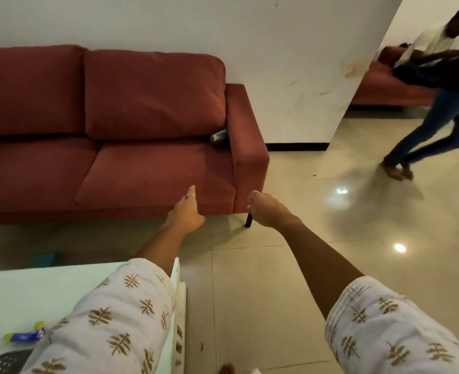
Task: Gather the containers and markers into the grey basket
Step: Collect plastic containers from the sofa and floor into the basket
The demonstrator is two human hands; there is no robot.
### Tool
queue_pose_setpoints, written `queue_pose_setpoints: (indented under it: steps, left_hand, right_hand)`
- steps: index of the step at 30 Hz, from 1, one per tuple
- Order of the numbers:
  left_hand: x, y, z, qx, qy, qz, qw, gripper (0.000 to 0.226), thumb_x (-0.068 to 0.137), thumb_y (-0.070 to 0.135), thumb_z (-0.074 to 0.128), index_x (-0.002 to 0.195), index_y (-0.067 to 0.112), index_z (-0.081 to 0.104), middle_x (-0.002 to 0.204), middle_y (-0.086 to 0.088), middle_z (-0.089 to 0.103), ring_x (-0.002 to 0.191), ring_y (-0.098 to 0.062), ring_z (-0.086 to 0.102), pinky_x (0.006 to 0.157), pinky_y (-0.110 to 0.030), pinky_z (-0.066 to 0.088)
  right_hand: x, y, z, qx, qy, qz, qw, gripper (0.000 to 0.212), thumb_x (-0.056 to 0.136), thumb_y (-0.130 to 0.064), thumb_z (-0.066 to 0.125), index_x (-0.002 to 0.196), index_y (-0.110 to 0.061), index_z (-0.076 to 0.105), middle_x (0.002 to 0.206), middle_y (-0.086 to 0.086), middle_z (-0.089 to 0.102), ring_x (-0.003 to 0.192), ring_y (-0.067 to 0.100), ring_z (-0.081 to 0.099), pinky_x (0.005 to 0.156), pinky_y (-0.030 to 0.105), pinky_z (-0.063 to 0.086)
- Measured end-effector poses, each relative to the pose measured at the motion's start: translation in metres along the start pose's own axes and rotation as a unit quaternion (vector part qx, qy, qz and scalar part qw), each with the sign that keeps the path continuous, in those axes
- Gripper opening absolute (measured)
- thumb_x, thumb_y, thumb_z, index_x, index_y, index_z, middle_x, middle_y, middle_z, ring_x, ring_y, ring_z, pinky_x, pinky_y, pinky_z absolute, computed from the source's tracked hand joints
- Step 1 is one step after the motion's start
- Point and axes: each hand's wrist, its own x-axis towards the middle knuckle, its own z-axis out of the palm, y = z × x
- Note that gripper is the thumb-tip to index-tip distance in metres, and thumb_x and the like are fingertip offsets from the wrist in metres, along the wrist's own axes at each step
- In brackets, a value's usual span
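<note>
Both my arms stretch forward over the floor toward the red sofa (142,163). My left hand (186,211) is flat with fingers extended and holds nothing. My right hand (266,209) has its fingers curled downward, and I see nothing in it. A dark container with a yellow label (219,136) lies in the sofa's right corner against the armrest, beyond both hands. On the white table (34,292) at the lower left lie yellow-and-blue markers (24,336). A dark perforated basket rim (3,363) shows at the bottom left corner, partly hidden by my left sleeve.
A white wall pillar (290,76) stands right of the sofa. Another person (438,90) walks across the glossy tiled floor at the far right. A teal object (45,259) lies on the floor beside the table. A second red seat (379,87) sits behind the pillar.
</note>
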Motion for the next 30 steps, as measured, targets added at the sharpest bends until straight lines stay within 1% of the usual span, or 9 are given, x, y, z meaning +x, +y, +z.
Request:
queue_pose_setpoints:
  steps: [2, 4, 7, 10, 15, 19, 21, 26, 30]
  left_hand:
    - [0.022, 0.003, -0.01, -0.001, 0.01, 0.0, 1.0, 0.095, 0.082, 0.011, 0.064, 0.15, 0.023, 0.0, 0.154, -0.011, 0.027, 0.137, -0.032, 0.035, 0.109, -0.048, 0.036]
    - [0.048, 0.004, -0.021, -0.008, 0.024, -0.002, 1.0, 0.097, 0.082, 0.01, 0.065, 0.15, 0.025, -0.002, 0.153, -0.011, 0.027, 0.137, -0.033, 0.036, 0.109, -0.048, 0.036]
    - [0.09, 0.005, -0.033, -0.001, 0.036, -0.008, 0.999, 0.095, 0.082, 0.012, 0.066, 0.151, 0.022, 0.001, 0.153, -0.011, 0.028, 0.137, -0.032, 0.036, 0.109, -0.048, 0.036]
    - [0.139, 0.01, -0.043, -0.004, 0.043, -0.022, 0.999, 0.094, 0.081, 0.013, 0.066, 0.151, 0.018, 0.003, 0.154, -0.012, 0.027, 0.138, -0.031, 0.034, 0.11, -0.047, 0.035]
    - [0.221, 0.015, -0.059, -0.047, 0.055, -0.057, 0.996, 0.101, 0.081, 0.014, 0.067, 0.15, 0.021, -0.005, 0.153, -0.013, 0.03, 0.135, -0.033, 0.039, 0.108, -0.047, 0.038]
    - [0.28, 0.01, -0.072, -0.069, 0.069, -0.102, 0.99, 0.101, 0.081, 0.016, 0.068, 0.15, 0.022, -0.006, 0.151, -0.012, 0.032, 0.133, -0.032, 0.043, 0.107, -0.047, 0.039]
    - [0.303, 0.008, -0.078, -0.057, 0.066, -0.118, 0.989, 0.099, 0.083, 0.017, 0.066, 0.15, 0.02, -0.005, 0.152, -0.012, 0.032, 0.133, -0.033, 0.042, 0.108, -0.046, 0.039]
    - [0.362, 0.003, -0.091, -0.041, 0.051, -0.134, 0.989, 0.096, 0.085, 0.018, 0.065, 0.151, 0.017, -0.005, 0.152, -0.013, 0.03, 0.134, -0.033, 0.041, 0.107, -0.045, 0.039]
    - [0.418, -0.008, -0.101, -0.06, 0.048, -0.127, 0.989, 0.1, 0.083, 0.017, 0.066, 0.15, 0.023, -0.009, 0.152, -0.012, 0.031, 0.132, -0.034, 0.043, 0.107, -0.048, 0.039]
  right_hand:
    - [0.028, -0.002, -0.009, 0.003, -0.004, -0.004, 1.0, 0.014, 0.091, -0.017, 0.044, 0.101, -0.011, 0.052, 0.112, 0.017, 0.06, 0.099, 0.036, 0.058, 0.08, 0.039, 0.045]
    - [0.06, -0.005, -0.015, 0.006, -0.008, -0.008, 1.0, 0.021, 0.091, -0.02, 0.045, 0.108, -0.011, 0.053, 0.114, 0.015, 0.06, 0.103, 0.036, 0.058, 0.085, 0.041, 0.046]
    - [0.106, -0.006, -0.018, -0.003, -0.029, -0.026, 0.999, 0.024, 0.091, -0.021, 0.044, 0.112, -0.012, 0.053, 0.117, 0.013, 0.059, 0.104, 0.034, 0.058, 0.09, 0.044, 0.048]
    - [0.16, -0.003, -0.024, -0.031, -0.05, -0.041, 0.997, 0.031, 0.093, -0.023, 0.043, 0.123, -0.014, 0.049, 0.123, 0.012, 0.057, 0.109, 0.032, 0.057, 0.093, 0.043, 0.047]
    - [0.262, 0.0, -0.048, -0.048, -0.068, -0.057, 0.995, 0.04, 0.095, -0.023, 0.042, 0.134, -0.016, 0.04, 0.129, 0.012, 0.054, 0.115, 0.032, 0.055, 0.097, 0.044, 0.046]
    - [0.341, -0.011, -0.064, -0.051, -0.077, -0.08, 0.993, 0.038, 0.095, -0.024, 0.04, 0.132, -0.016, 0.042, 0.129, 0.014, 0.054, 0.115, 0.034, 0.055, 0.096, 0.044, 0.045]
    - [0.371, -0.018, -0.065, -0.052, -0.081, -0.092, 0.991, 0.034, 0.095, -0.024, 0.04, 0.127, -0.014, 0.045, 0.125, 0.015, 0.055, 0.112, 0.035, 0.055, 0.094, 0.044, 0.045]
    - [0.434, -0.03, -0.05, -0.064, -0.134, -0.106, 0.983, 0.024, 0.095, -0.024, 0.04, 0.112, -0.013, 0.053, 0.117, 0.014, 0.059, 0.105, 0.034, 0.058, 0.09, 0.044, 0.047]
    - [0.481, -0.034, -0.041, -0.053, -0.147, -0.084, 0.984, 0.029, 0.095, -0.024, 0.04, 0.12, -0.013, 0.05, 0.121, 0.014, 0.056, 0.108, 0.033, 0.057, 0.092, 0.045, 0.046]
